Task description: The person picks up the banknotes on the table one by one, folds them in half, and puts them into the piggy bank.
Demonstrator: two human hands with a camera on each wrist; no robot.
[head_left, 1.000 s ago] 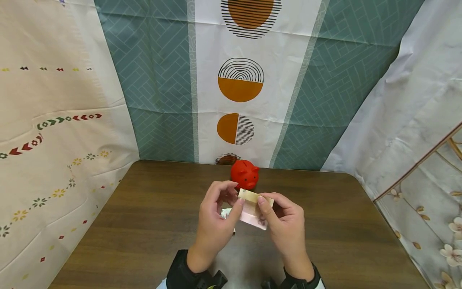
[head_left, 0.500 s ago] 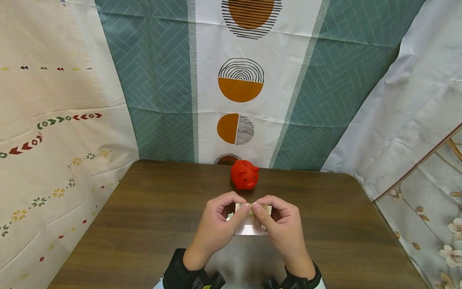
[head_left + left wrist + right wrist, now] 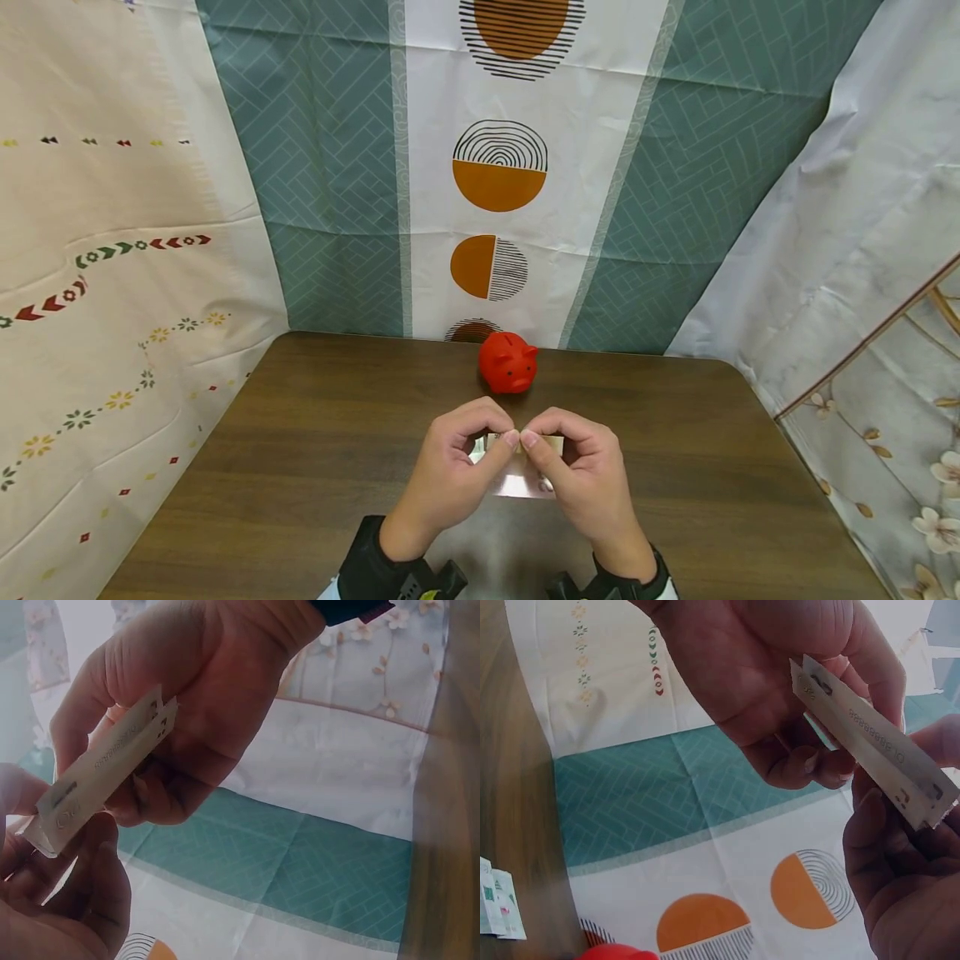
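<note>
My left hand (image 3: 448,477) and right hand (image 3: 587,483) are close together over the table, thumbs and index fingers meeting at the upper edge of a folded banknote (image 3: 523,486). Both pinch it, and the fingers cover part of it. From the left wrist, the folded banknote (image 3: 101,774) appears as a narrow strip with printed digits. In the right wrist view the banknote (image 3: 881,742) has its layers slightly apart at the ends. A red piggy bank (image 3: 508,364) stands just beyond my hands, facing me.
Greenish banknotes (image 3: 501,906) lie on the wooden table (image 3: 337,450); in the head view my left hand mostly hides them. Patterned cloths hang behind the table (image 3: 341,192) and along both sides. Both wrists wear black straps.
The banknote has gone from tilted to level and come slightly nearer to me. My left hand has moved from its left edge to pinch beside my right thumb. The piggy bank stays put.
</note>
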